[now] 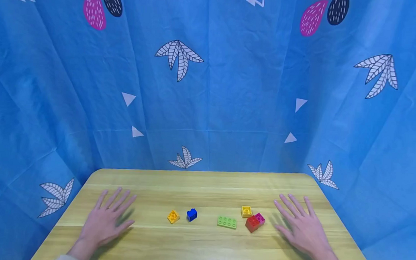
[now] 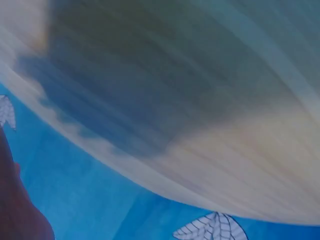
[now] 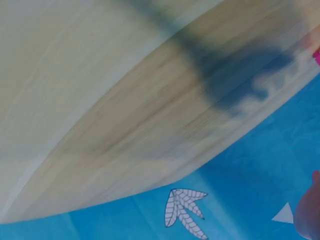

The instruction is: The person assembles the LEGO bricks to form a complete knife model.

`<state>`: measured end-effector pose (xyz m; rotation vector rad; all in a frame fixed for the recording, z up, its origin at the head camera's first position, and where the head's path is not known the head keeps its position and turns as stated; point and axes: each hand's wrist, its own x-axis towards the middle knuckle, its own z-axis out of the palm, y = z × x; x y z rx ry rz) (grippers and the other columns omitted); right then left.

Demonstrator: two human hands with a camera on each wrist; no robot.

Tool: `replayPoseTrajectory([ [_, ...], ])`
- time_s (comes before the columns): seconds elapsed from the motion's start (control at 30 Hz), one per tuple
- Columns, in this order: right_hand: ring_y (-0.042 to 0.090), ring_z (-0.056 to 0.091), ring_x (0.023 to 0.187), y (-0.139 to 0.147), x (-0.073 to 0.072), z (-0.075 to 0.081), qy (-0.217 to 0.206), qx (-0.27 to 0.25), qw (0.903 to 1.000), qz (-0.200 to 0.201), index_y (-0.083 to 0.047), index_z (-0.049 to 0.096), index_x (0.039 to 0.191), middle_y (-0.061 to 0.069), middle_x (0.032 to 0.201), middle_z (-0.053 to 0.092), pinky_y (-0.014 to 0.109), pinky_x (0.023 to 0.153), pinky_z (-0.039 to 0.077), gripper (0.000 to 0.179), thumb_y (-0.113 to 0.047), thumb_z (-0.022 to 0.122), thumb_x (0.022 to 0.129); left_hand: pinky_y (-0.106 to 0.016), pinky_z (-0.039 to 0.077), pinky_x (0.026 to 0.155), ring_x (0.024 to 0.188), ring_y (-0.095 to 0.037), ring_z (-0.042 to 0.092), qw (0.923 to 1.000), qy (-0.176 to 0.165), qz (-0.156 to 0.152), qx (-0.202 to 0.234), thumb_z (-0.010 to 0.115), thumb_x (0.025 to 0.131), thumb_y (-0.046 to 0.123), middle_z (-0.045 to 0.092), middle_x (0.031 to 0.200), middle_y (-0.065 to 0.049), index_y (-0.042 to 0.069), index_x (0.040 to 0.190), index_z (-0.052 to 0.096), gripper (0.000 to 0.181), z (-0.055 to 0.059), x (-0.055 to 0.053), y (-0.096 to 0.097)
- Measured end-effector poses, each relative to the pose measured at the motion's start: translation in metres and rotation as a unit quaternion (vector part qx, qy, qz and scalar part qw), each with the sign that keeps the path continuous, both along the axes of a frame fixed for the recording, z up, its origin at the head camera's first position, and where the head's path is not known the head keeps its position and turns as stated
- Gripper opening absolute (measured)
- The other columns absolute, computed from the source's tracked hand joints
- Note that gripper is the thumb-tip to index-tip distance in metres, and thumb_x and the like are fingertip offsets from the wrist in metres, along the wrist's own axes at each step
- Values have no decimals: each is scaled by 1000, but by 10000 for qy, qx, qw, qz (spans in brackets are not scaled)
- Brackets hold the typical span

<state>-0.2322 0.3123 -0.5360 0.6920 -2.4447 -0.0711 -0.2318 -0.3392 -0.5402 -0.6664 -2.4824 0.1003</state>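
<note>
My left hand [image 1: 105,221] is spread palm down over the left side of the table, holding nothing. On the right side, my right hand [image 1: 304,229] is likewise spread with straight fingers and holds nothing. Between them lie toy building bricks. An orange brick [image 1: 173,216] is nearest the left hand, with a blue brick [image 1: 192,214] just right of it. A flat light green brick [image 1: 227,222] with studs up lies near the middle. Nearest the right hand are a red brick [image 1: 252,223], a magenta brick [image 1: 259,218] close against it and a yellow brick [image 1: 246,211] behind.
The wooden table [image 1: 185,249] has rounded far corners. A blue patterned cloth [image 1: 231,107] hangs behind it and along both sides. Shadows of the hands fall on the tabletop in both wrist views.
</note>
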Motion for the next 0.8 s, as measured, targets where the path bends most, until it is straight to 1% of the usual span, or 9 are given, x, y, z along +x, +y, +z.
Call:
replayPoseTrajectory([
  [0.1, 28, 23, 157, -7, 1, 1, -111, -76, 9999, -57, -19, 50, 153, -5, 173, 11, 58, 131, 5, 74, -57, 64, 92, -58, 9, 130, 161, -28, 15, 9992, -238, 273, 147, 59, 94, 63, 28, 170, 0, 21, 154, 49, 74, -2, 2, 12],
  [0.17, 32, 32, 154, -13, 2, 2, -174, -161, 9997, -79, -19, 50, 154, 2, 170, 27, 54, 132, 2, 74, -56, 65, 91, -61, 15, 128, 154, -36, 32, 9972, -488, 448, 356, 60, 94, 62, 42, 164, -6, 22, 156, 46, 75, -2, 3, 21],
  [0.23, 35, 40, 148, -20, 4, 4, -264, -285, 9992, -111, -19, 50, 153, 7, 164, 41, 49, 133, -1, 73, -54, 67, 91, -64, 22, 124, 146, -40, 43, 9921, -845, 596, 707, 61, 95, 61, 48, 160, -10, 23, 158, 43, 76, -3, 4, 31],
  [0.3, 37, 43, 145, -27, 5, 6, -430, -506, 9977, -132, -18, 52, 152, 10, 159, 48, 46, 133, -2, 72, -52, 69, 91, -66, 29, 119, 142, -42, 47, 9827, -1254, 685, 1175, 63, 95, 60, 48, 159, -11, 23, 160, 40, 78, -3, 5, 41],
  [0.4, 39, 44, 144, -38, 7, 9, -785, -942, 9923, -166, -18, 53, 151, 12, 156, 51, 55, 131, 12, 69, -48, 71, 92, -71, 36, 111, 138, -45, 49, 9610, -1825, 728, 1946, 68, 93, 58, 50, 157, -14, 21, 160, 38, 82, -2, 5, 56],
  [0.53, 40, 47, 140, -52, 9, 11, -1333, -1543, 9789, -109, -18, 55, 149, 12, 154, 53, 67, 117, 33, 64, -43, 74, 93, -78, 38, 105, 139, -50, 45, 9300, -2519, 661, 2596, 75, 89, 56, 48, 157, -19, 17, 160, 37, 90, -1, 3, 68],
  [0.7, 36, 57, 131, -67, 10, 9, -1763, -1933, 9652, 58, -15, 62, 142, 9, 142, 63, 65, 108, 46, 59, -37, 80, 90, -76, 33, 113, 143, -51, 38, 8895, -3357, 601, 3042, 81, 85, 53, 45, 158, -21, 14, 162, 32, 100, -5, 1, 74],
  [0.73, 35, 58, 129, -69, 10, 8, -1816, -1985, 9631, 85, -14, 64, 140, 8, 139, 65, 64, 106, 48, 58, -35, 81, 89, -75, 32, 114, 144, -51, 37, 8823, -3476, 613, 3114, 82, 84, 52, 45, 158, -20, 14, 163, 31, 101, -6, 0, 74],
  [0.8, 32, 61, 124, -74, 10, 8, -1901, -2069, 9597, 110, -13, 67, 136, 6, 132, 68, 60, 103, 51, 56, -33, 83, 86, -75, 31, 115, 145, -51, 35, 8720, -3640, 631, 3212, 83, 83, 51, 44, 159, -21, 14, 163, 30, 103, -7, 0, 74],
])
